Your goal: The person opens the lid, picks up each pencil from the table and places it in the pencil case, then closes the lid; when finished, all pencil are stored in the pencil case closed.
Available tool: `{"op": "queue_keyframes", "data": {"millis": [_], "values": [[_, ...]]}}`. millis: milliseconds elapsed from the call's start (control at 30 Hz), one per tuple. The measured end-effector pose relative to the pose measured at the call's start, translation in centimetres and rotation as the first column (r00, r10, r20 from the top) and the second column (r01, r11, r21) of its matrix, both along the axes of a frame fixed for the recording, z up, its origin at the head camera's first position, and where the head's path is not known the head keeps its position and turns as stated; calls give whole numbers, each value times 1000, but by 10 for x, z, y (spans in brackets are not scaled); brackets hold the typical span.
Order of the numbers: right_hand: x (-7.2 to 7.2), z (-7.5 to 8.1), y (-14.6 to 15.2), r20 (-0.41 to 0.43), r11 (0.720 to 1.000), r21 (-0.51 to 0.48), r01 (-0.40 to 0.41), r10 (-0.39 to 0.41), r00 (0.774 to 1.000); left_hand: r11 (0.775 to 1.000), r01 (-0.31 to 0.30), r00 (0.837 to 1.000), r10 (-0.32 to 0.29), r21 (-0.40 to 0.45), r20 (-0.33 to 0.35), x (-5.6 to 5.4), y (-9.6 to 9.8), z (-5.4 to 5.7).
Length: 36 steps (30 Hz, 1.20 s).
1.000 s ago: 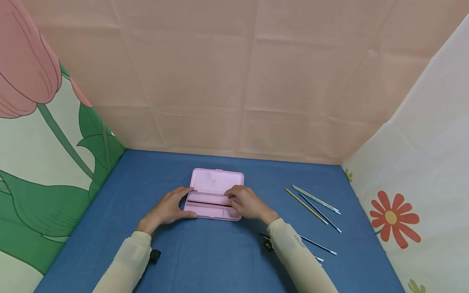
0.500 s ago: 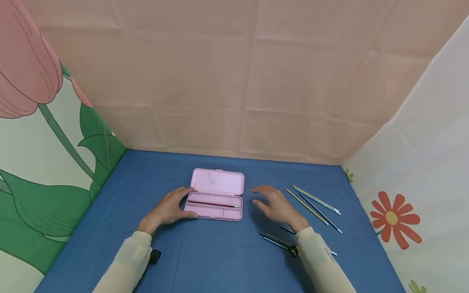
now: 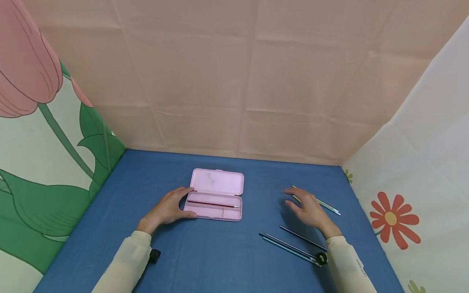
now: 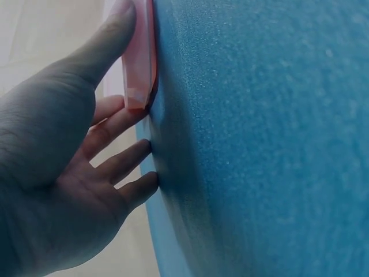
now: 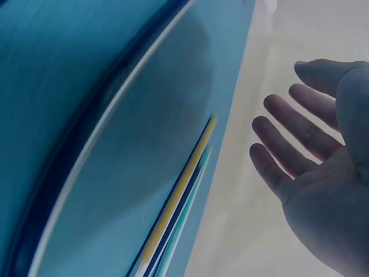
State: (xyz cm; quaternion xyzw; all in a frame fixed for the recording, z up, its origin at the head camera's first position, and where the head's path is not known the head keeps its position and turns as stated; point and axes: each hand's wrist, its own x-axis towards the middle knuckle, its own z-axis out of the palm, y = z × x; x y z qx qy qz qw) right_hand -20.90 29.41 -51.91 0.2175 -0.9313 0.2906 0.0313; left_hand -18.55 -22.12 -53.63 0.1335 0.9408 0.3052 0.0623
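Observation:
A pink pencil case [image 3: 218, 182] lies unfolded on the blue cloth, its lid tipped back. One red pencil [image 3: 213, 204] lies lengthwise inside its tray. At the case's left end my left hand [image 3: 169, 207] holds it, thumb at the front corner and fingers at the hinge side. The left wrist view shows the thumb along the edge of the case [image 4: 140, 63]. My right hand [image 3: 307, 208] hovers over the far group of pencils with nothing in it, covering part of them. In the right wrist view its fingers are spread above a yellow pencil [image 5: 180, 190].
Dark pencils [image 3: 289, 247] lie nearer me, below the right hand, partly overlapped by the black wrist strap [image 3: 321, 258]. Past the right hand, light pencil ends [image 3: 329, 207] stick out. A beige cloth wall [image 3: 242, 81] rises behind, with printed side walls left and right.
My right hand has left the pencil case and moved right to the far pencils. The red pencil now lies uncovered in the tray. My left hand has stayed in place.

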Motion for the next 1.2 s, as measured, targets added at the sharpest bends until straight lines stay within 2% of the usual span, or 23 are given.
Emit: {"op": "queue_keyframes", "data": {"millis": [233, 633, 1200], "values": [[-2, -5, 38, -32, 996, -17, 90, -90, 995, 1000, -11, 1000, 11, -16, 24, 2, -1, 2], [-13, -10, 86, -6, 981, 15, 192, -192, 981, 1000, -17, 999, 18, -23, 27, 2, -1, 1], [-20, -27, 116, 64, 962, 95, 257, -264, 962, 1000, -20, 1000, 20, -23, 19, 1, 0, 3]]}}
